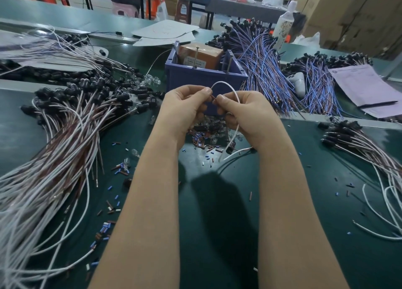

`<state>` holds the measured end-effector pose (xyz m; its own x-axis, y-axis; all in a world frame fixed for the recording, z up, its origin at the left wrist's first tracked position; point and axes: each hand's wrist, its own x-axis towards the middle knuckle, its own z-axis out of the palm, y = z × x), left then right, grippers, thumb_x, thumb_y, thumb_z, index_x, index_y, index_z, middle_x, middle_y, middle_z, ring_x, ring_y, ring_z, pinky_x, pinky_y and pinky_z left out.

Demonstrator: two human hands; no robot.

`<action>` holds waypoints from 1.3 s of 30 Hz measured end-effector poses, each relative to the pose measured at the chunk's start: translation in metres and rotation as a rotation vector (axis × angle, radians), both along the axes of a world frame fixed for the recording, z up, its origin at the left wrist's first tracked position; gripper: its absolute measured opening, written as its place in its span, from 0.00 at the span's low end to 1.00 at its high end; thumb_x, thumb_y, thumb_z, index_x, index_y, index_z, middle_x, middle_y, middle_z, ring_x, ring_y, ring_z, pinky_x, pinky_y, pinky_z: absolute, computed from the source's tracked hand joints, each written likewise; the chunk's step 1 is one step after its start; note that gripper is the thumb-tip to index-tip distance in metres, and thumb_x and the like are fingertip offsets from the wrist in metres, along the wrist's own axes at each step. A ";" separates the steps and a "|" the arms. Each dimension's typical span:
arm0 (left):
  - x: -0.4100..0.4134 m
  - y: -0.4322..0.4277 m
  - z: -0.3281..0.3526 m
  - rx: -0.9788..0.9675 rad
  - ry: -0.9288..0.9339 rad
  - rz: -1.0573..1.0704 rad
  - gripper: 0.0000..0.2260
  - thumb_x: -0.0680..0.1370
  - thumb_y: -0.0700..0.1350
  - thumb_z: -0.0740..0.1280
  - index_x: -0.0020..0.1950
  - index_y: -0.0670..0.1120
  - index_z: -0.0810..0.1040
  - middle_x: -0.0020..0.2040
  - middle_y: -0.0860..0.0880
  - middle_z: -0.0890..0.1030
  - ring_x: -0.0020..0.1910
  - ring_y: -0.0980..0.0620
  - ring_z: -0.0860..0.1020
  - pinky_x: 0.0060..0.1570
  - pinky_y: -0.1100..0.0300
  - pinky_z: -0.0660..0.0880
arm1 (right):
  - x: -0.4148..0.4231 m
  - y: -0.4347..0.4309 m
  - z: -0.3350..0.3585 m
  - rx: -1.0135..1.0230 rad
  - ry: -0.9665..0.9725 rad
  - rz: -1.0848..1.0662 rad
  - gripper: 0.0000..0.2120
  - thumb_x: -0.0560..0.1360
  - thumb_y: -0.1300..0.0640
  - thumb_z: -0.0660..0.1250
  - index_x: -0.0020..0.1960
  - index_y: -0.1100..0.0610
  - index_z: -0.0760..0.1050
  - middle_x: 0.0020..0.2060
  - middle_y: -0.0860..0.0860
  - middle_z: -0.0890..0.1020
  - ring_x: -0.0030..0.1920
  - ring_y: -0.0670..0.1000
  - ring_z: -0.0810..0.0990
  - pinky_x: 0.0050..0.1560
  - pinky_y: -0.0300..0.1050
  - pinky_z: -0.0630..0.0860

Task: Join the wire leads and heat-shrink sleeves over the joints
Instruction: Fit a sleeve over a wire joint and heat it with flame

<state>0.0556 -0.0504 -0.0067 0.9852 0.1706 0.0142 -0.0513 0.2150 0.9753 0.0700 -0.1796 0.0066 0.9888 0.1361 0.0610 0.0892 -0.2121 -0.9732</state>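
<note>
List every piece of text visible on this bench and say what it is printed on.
No text here can be read.
White label on the brown box in the blue bin: printed lines, too blurred.
Pale form sheet, right side: header and lines, too small.
Patterned bottle: no legible lettering.

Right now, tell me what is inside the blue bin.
The blue bin holds a brown cardboard box and upright metal rods. Its walls hide whatever lies lower down.

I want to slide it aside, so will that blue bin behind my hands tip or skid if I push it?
The blue bin looks boxy with a broad base, so it would probably skid, not tip. The cardboard box inside likely adds weight. Blue and brown wires crowd its right side and may drag along.
</note>
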 end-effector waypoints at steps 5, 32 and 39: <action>0.002 0.000 0.002 0.296 -0.085 0.121 0.07 0.76 0.44 0.69 0.37 0.51 0.79 0.33 0.55 0.80 0.29 0.64 0.74 0.34 0.68 0.73 | 0.001 0.001 0.000 -0.182 -0.110 -0.056 0.10 0.77 0.58 0.66 0.37 0.55 0.77 0.27 0.48 0.78 0.22 0.42 0.68 0.30 0.39 0.66; -0.005 -0.014 0.006 0.048 -0.165 -0.443 0.08 0.81 0.38 0.59 0.52 0.47 0.76 0.40 0.51 0.82 0.39 0.57 0.80 0.47 0.63 0.79 | -0.008 -0.002 0.019 0.444 -0.199 -0.031 0.08 0.79 0.63 0.63 0.41 0.59 0.75 0.28 0.49 0.76 0.22 0.42 0.65 0.25 0.35 0.63; -0.003 -0.011 0.003 0.112 -0.239 -0.220 0.08 0.80 0.39 0.62 0.45 0.46 0.79 0.39 0.51 0.83 0.38 0.58 0.81 0.43 0.66 0.77 | -0.012 -0.002 0.022 0.524 -0.272 -0.274 0.16 0.82 0.52 0.57 0.45 0.57 0.78 0.31 0.48 0.82 0.21 0.43 0.63 0.22 0.33 0.60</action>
